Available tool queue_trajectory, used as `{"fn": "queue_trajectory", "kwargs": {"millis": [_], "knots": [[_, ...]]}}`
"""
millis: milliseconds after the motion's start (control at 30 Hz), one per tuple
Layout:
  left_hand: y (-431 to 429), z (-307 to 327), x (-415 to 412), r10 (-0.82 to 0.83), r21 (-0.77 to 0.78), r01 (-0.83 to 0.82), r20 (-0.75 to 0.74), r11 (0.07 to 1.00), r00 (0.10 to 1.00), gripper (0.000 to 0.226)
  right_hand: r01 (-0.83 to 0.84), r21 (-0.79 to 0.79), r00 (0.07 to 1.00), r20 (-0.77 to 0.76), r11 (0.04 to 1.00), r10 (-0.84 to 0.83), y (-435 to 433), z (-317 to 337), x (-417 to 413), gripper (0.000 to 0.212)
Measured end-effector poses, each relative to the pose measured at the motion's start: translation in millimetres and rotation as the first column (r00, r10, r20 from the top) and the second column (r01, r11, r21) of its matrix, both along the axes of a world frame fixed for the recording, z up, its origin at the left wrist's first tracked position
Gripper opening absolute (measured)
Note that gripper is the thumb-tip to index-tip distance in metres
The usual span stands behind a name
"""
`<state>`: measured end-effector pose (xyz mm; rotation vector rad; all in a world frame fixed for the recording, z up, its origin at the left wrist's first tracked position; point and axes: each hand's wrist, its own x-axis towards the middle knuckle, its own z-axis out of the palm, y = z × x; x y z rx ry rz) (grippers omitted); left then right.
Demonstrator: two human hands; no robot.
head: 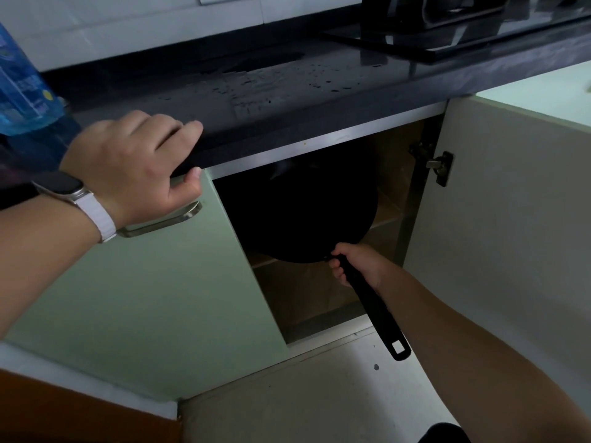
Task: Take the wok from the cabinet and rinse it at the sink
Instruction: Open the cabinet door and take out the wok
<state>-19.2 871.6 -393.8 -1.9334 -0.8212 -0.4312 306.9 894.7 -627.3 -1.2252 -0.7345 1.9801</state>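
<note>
In the lower centre of the frame the right hand [355,263] is closed around the long black handle [371,302] of a round black wok [300,212], close to the pan body. The wok sits tilted in the dark opening of the under-counter cabinet [323,292], its handle end pointing out over the pale floor [319,394]. The white cabinet door [499,225] stands open at the right. At the left, the left hand [134,167], a watch with a white strap [80,199] on its wrist, curls over the front edge of the dark wet countertop [256,100], fingers on top and thumb under the lip, above a closed pale green door [144,282] with a metal handle [166,219]
</note>
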Motion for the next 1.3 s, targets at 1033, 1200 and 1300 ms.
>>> {"fn": "queue_trajectory", "kwargs": {"millis": [1033,1200,1300], "knots": [[-11,11,11,0.065,-0.181,-0.074,-0.054,0.981,0.996,0.057,0.166,0.015,0.979,0.112,0.986,-0.167,-152,7,32,0.013],[-19,13,15,0.144,-0.246,-0.15,-0.041,0.958,0.989,0.06,0.168,0.019,0.97,0.175,0.986,-0.169,-191,7,39,0.017],[-30,15,21,0.19,-0.29,-0.18,0.006,0.94,0.982,0.057,0.18,0.025,0.967,0.176,0.983,-0.182,-212,10,42,0.018]]}}
